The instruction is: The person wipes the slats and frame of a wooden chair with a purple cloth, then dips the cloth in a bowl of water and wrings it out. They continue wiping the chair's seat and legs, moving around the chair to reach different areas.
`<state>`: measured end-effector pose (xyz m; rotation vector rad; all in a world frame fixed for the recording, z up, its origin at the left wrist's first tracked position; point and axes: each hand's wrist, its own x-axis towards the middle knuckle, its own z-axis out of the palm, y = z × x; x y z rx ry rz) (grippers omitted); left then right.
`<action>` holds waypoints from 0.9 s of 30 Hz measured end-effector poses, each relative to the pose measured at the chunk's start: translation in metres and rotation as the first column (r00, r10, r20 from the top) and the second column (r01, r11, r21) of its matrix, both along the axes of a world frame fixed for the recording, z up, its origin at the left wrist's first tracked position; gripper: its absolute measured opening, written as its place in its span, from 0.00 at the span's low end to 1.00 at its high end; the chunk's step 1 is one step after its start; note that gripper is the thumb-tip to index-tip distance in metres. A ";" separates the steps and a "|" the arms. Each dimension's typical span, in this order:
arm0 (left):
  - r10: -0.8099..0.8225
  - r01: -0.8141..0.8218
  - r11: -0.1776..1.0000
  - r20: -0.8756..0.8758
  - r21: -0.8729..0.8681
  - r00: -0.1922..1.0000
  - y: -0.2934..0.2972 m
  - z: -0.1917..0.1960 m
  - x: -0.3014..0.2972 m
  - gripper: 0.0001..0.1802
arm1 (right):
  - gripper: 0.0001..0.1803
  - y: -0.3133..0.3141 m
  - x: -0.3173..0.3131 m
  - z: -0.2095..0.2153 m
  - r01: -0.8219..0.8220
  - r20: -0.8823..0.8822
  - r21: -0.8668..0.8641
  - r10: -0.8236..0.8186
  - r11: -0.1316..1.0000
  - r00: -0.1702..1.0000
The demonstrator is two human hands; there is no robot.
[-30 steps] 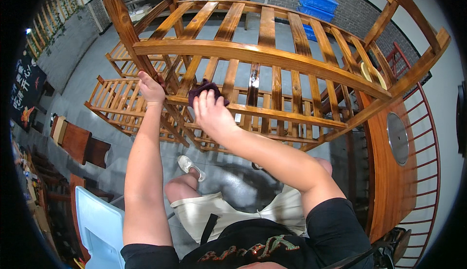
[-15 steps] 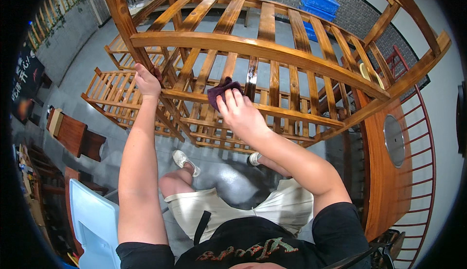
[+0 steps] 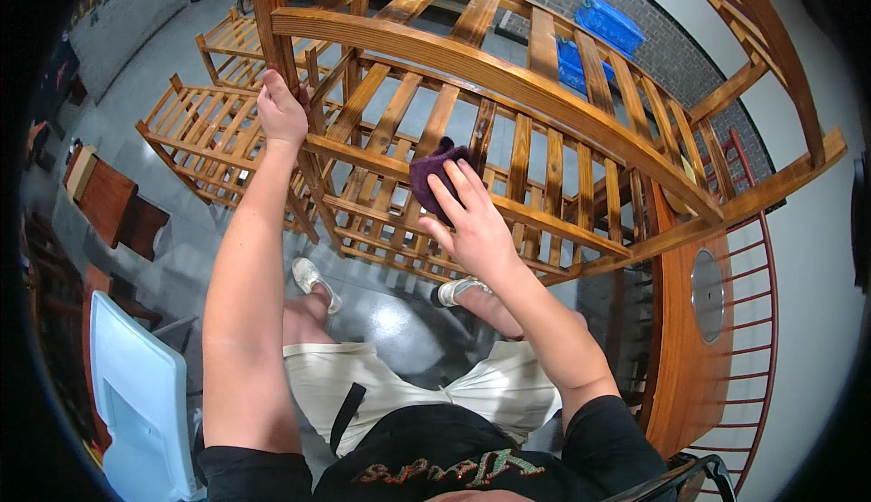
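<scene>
A tall brown wooden rack [image 3: 499, 68] with slatted shelves stands in front of me. My left hand [image 3: 282, 114] is closed around its left upright post, the fingers partly hidden behind the wood. Under the fingers of my right hand [image 3: 481, 234] is a dark purple cloth [image 3: 426, 185], bunched and draped over the front rail of the lower shelf, by a dark, wet-looking slat. The right fingers lie over the cloth, with the thumb apart from it.
Smaller slatted racks [image 3: 195, 130] stand to the left, near a wooden stool [image 3: 104, 203]. A light blue plastic bin [image 3: 136, 384] is at lower left. To the right is a wooden table [image 3: 694, 384] with a round metal inset, beside a red railing [image 3: 771, 321]. Blue crates [image 3: 608, 26] sit behind.
My right hand and the cloth have slid a little along the rail to the right, with the fingers spreading more. My left hand keeps hold of the post. The whole view has shifted.
</scene>
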<state>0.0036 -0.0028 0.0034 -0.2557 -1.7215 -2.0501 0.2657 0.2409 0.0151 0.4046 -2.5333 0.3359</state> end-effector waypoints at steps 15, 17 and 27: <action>0.080 -0.081 0.995 -0.012 -0.058 0.997 0.005 0.008 0.009 0.44 | 0.24 0.029 -0.106 0.012 -0.057 0.144 -0.255 0.097 0.965 0.985; 0.126 -0.133 0.979 -0.057 -0.151 0.990 0.001 0.005 0.006 0.45 | 0.23 0.040 -0.125 0.006 -0.022 0.111 -0.174 0.041 0.984 0.993; 0.004 -0.001 0.999 0.061 -0.049 0.998 0.001 0.006 0.009 0.44 | 0.25 0.073 -0.195 0.008 0.175 0.139 -0.094 -0.161 0.980 0.977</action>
